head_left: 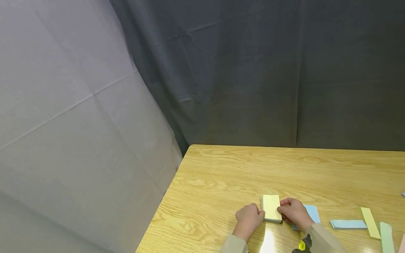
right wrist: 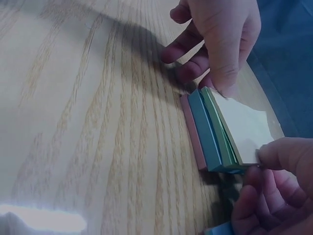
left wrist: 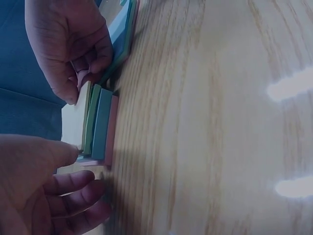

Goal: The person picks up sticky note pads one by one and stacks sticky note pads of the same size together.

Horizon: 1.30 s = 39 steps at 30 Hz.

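Observation:
A stack of paper note pads lies on the table between my two hands. Its yellow top pad (head_left: 271,207) covers a green pad (right wrist: 219,128), a blue pad (left wrist: 101,122) and a pink pad (left wrist: 112,128). At the right edge, my right hand (head_left: 293,212) pinches the yellow pad between thumb and fingertips. The thumb of my left hand (head_left: 249,218) touches the stack's left side, while the other fingers are loosely bent beside it. Partly hidden under my right hand is another pad group, with a blue square pad (head_left: 312,212) on top.
To the right lie narrow strip pads: a light blue one (head_left: 348,224), a yellow one (head_left: 370,223) and a green one (head_left: 386,237). A pink piece (head_left: 402,244) is cut off at the frame's edge. Grey curtains (head_left: 240,77) stand behind and left of the wooden table (head_left: 202,196).

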Available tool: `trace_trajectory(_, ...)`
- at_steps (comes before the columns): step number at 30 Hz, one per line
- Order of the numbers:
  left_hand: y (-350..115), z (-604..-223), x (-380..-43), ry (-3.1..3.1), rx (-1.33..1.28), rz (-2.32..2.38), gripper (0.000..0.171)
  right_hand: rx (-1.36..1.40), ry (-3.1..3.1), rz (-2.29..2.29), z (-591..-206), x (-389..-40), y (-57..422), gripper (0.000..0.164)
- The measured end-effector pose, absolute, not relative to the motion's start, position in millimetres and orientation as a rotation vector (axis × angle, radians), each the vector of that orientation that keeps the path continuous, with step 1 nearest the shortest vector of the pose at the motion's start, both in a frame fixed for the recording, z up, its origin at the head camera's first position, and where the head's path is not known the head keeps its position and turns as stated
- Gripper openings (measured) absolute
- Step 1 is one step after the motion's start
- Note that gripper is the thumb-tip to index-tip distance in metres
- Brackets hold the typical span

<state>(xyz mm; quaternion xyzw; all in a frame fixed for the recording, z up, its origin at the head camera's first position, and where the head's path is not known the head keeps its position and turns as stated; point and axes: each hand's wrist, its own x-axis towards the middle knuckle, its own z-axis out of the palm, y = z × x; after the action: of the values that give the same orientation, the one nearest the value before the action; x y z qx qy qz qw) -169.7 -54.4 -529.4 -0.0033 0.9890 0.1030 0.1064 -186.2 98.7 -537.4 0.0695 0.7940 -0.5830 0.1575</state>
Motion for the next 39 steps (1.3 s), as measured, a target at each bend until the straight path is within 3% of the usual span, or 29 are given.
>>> trace_trajectory(11,-48.7,-526.7,-168.3,2.919,-0.027,0.287,0.035,0.221,2.311,-1.641,-544.7,-187.8,99.5,0.024)
trace_trajectory(19,-50.5,-529.4,-169.7,2.916,-0.044,0.272,0.052,0.179,2.325,-1.62,-542.6,-188.4,100.9,0.023)
trace_trajectory(39,-57.4,-526.0,-175.3,2.921,-0.047,0.179,0.048,0.233,2.391,-1.601,-518.3,-203.6,165.4,0.039)
